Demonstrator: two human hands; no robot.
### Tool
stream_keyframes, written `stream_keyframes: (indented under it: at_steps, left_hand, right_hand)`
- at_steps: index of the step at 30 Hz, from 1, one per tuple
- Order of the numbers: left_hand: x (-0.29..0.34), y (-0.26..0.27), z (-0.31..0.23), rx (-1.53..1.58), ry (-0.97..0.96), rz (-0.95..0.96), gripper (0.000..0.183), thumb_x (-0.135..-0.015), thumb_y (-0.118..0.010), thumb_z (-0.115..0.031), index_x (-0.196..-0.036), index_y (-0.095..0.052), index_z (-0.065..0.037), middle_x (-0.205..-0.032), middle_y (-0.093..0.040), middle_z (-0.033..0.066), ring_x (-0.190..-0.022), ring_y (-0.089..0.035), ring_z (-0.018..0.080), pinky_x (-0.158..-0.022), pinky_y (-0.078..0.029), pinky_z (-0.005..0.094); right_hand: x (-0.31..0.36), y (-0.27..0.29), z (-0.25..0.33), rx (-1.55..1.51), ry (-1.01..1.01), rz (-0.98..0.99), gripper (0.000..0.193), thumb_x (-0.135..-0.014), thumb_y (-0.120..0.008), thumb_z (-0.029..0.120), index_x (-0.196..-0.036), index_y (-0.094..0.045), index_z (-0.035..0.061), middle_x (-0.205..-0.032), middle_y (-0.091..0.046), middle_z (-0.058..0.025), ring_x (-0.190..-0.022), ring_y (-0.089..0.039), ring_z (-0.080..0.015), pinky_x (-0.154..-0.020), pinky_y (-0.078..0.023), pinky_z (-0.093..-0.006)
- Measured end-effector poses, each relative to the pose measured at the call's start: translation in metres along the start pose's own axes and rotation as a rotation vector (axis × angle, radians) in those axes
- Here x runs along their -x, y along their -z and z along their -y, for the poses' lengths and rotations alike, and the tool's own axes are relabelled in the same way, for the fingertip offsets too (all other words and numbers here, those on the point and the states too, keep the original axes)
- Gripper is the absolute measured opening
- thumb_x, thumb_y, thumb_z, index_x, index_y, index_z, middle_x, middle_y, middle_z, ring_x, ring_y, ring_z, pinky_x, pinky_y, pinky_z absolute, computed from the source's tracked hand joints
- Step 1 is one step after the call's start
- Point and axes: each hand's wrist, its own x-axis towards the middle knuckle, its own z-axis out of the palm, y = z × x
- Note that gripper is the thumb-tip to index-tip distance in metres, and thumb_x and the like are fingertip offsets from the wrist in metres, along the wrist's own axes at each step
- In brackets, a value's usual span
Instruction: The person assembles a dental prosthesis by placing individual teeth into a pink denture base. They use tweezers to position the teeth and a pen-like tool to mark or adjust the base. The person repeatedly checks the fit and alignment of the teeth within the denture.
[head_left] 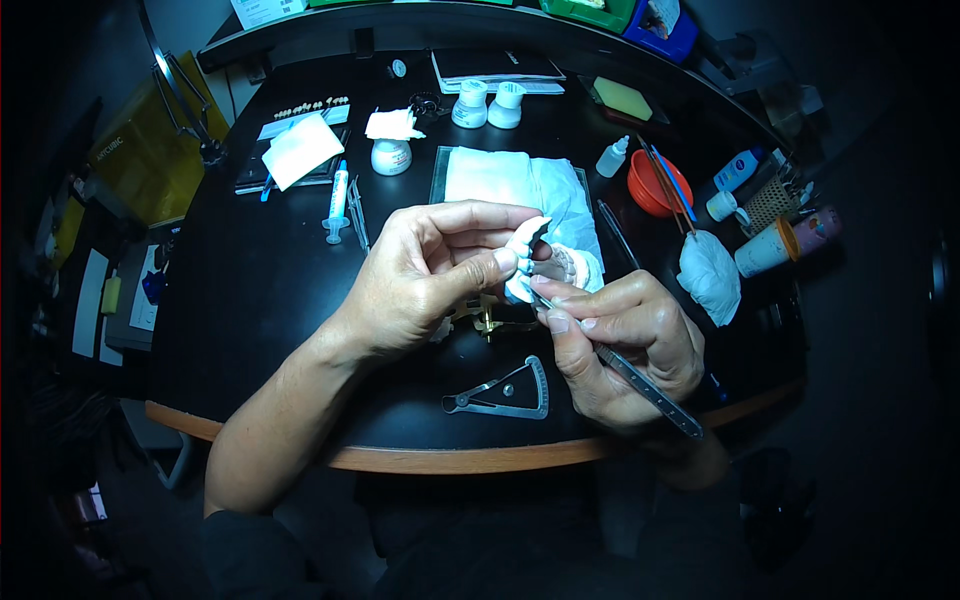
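Above the middle of the desk, my left hand (425, 260) pinches a small white tooth-shaped dental model piece (522, 262) between thumb and fingers. My right hand (640, 345) is closed around a flat metal scalpel handle (650, 392) with ruled marks, held like a pen. The tool's tip meets or nearly meets the lower part of the piece; fingers partly hide it. Just behind my hands lies a white plaster dental arch (572, 266), and brass-coloured metal parts (487, 324) show below it. A metal dental caliper (505, 393) rests nearer to me.
White tissue (500, 175) covers a glass plate behind my hands. To the left are a syringe (338, 205), tweezers (357, 212) and a lidded jar (391, 155). An orange bowl (655, 190) with brushes, a tissue wad (710, 275) and bottles stand right. The wooden desk edge (455, 458) is nearest me.
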Motion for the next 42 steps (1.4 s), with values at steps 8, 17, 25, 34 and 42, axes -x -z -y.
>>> stream_keyframes:
  at_steps: [8, 17, 25, 34, 42]
  left_hand:
    - [0.001, 0.001, -0.005, -0.040, 0.014, 0.010, 0.043, -0.097, -0.073, -0.007, -0.135, -0.063, 0.009, -0.121, -0.073, 0.0191, -0.109, -0.072, 0.0200, -0.099, -0.058, 0.0330]
    - [0.000, 0.001, -0.002, -0.039, -0.003, 0.005, 0.042, -0.096, -0.074, -0.007, -0.134, -0.064, 0.008, -0.117, -0.074, 0.0179, -0.104, -0.072, 0.0172, -0.091, -0.060, 0.0301]
    - [0.001, 0.001, -0.004, -0.143, 0.059, 0.000, 0.038, -0.094, -0.075, -0.006, -0.129, -0.069, 0.007, -0.112, -0.076, 0.0170, -0.099, -0.072, 0.0164, -0.091, -0.059, 0.0316]
    - [0.000, 0.000, -0.008, -0.197, 0.110, 0.057, 0.036, -0.094, -0.076, -0.008, -0.127, -0.072, 0.004, -0.106, -0.078, 0.0161, -0.096, -0.074, 0.0169, -0.091, -0.059, 0.0310]
    - [0.000, -0.003, -0.015, -0.094, 0.178, 0.088, 0.034, -0.097, -0.071, -0.005, -0.129, -0.070, 0.004, -0.110, -0.077, 0.0157, -0.095, -0.073, 0.0142, -0.086, -0.058, 0.0275]
  right_hand:
    - [0.000, 0.000, 0.000, -0.021, -0.033, -0.008, 0.017, -0.086, -0.076, -0.006, -0.088, -0.060, -0.0006, -0.082, -0.071, -0.0146, -0.084, -0.078, -0.0248, -0.072, -0.067, -0.0339]
    - [0.002, 0.000, 0.000, -0.020, -0.057, -0.011, 0.017, -0.085, -0.075, -0.007, -0.088, -0.060, -0.0009, -0.082, -0.070, -0.0146, -0.083, -0.078, -0.0246, -0.072, -0.066, -0.0335]
    - [-0.002, 0.013, 0.002, -0.214, -0.336, 0.142, 0.016, -0.095, -0.066, -0.008, -0.097, -0.051, -0.0008, -0.090, -0.064, -0.0127, -0.087, -0.076, -0.0194, -0.088, -0.066, -0.0354]
    - [-0.008, 0.022, 0.001, -0.348, -0.477, 0.196, 0.016, -0.097, -0.064, -0.008, -0.094, -0.051, 0.0005, -0.085, -0.066, -0.0124, -0.087, -0.077, -0.0206, -0.082, -0.066, -0.0299]
    - [-0.010, 0.021, 0.001, -0.380, -0.467, 0.181, 0.015, -0.097, -0.063, -0.007, -0.095, -0.050, 0.0002, -0.083, -0.064, -0.0133, -0.090, -0.077, -0.0241, -0.080, -0.068, -0.0303]
